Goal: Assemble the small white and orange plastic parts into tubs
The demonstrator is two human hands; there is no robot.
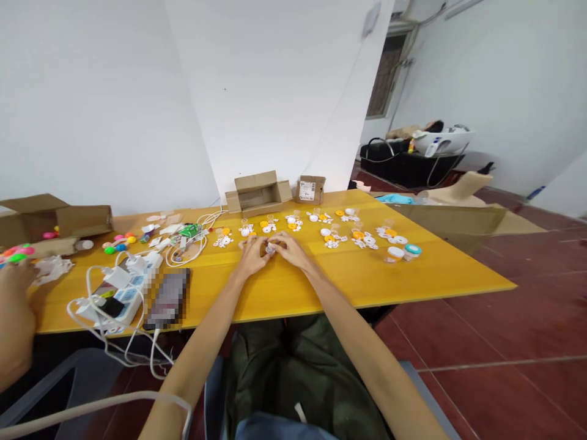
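Observation:
In the middle of the yellow table, my left hand (253, 255) and my right hand (288, 249) meet with closed fingertips. Between them is a small whitish, partly see-through piece (270, 247), largely covered by the fingers; its kind is too small to make out. Just beyond my hands lie small heaps of white and orange round plastic parts (266, 226), with see-through cups among them. To the right of my right hand are more heaps with an orange disc (358, 234) and white gear-like pieces (367, 242).
Two see-through jars, one white-lidded (394, 254) and one teal-lidded (412, 252), stand at right. An open cardboard box (259, 194) and a smaller box (310, 189) sit behind. A phone (169, 298), power strip (132, 293) and cables lie left, near another person's arm (16, 318).

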